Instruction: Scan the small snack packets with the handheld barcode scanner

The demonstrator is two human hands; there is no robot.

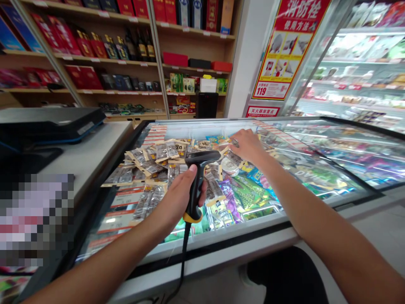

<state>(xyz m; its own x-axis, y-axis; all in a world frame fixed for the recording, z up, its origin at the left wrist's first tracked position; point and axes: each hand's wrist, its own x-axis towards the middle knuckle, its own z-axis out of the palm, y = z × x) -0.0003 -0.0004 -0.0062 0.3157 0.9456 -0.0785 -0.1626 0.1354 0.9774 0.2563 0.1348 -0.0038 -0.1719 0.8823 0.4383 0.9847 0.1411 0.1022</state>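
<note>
Left hand: the left hand (182, 195) is wrapping its fingers around the handle of a black scanner (198, 181), with the thumb pressing on top.
Scanner: it is standing almost straight up over the freezer (221, 236), its head pointing away from the person. A black cord (182, 261) is hanging down from its yellow bottom end, in front of the freezer.
Right hand: the right hand (248, 145) is reaching far across the freezer with fingers spread a little, lying flat on the packets (228, 162) there. I cannot tell if it is pinching one.
Packets: lots of small snack packets are lying in a heap on the freezer, between the two hands and to the left of the scanner.
Freezer: it is showing bright bags under its glass lid.
Tabletop: a grey tabletop (91, 152) is sitting just left of the freezer.
Shelves: wooden shelves (126, 63) with red boxes and bottles are standing behind the freezer.
Poster: a red poster (289, 46) is hanging behind the freezer, to the right.
</note>
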